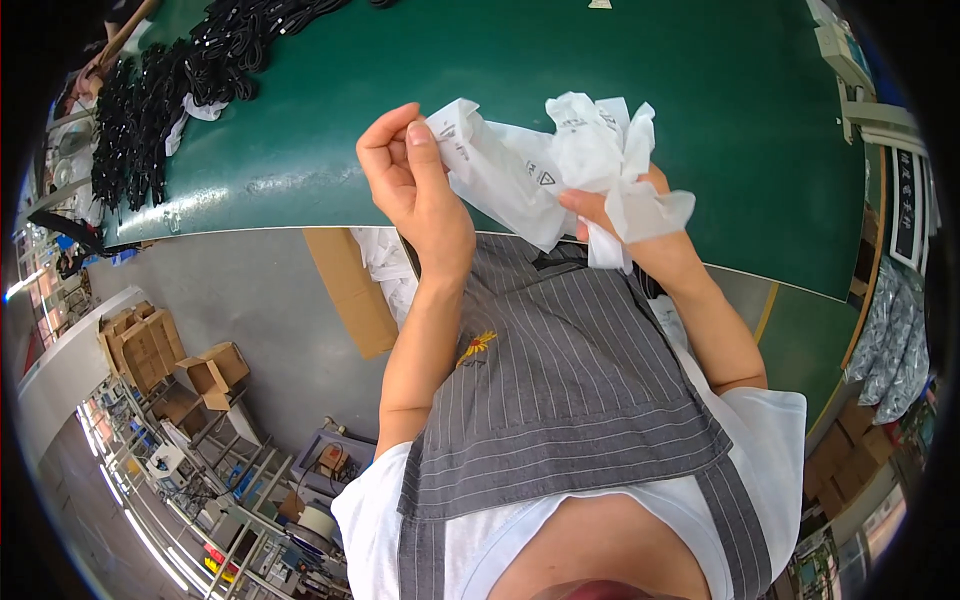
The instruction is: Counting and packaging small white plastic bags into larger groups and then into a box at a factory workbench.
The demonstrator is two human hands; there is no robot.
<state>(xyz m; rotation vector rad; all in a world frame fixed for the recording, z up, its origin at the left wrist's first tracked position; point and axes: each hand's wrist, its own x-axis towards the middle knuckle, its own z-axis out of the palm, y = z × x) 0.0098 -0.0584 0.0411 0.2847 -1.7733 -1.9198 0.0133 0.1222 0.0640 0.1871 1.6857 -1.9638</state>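
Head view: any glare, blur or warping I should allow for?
Head view: a pale sheen streaks the green table near its front edge; that edge bows with fisheye distortion, corners black; both hands and the crumpled white plastic bags look sharp.

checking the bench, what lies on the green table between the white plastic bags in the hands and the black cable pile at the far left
Head view: only bare green table top lies between the crumpled white plastic bags and the pile of black cable bundles.

White tee under a grey pinstriped apron

The apron (560,390) is grey with thin pale vertical stripes, wide straps running toward six o'clock, and a small orange-yellow flower emblem (478,346) at its nine o'clock side. The T-shirt (770,430) is plain white, short-sleeved; both forearms are bare.
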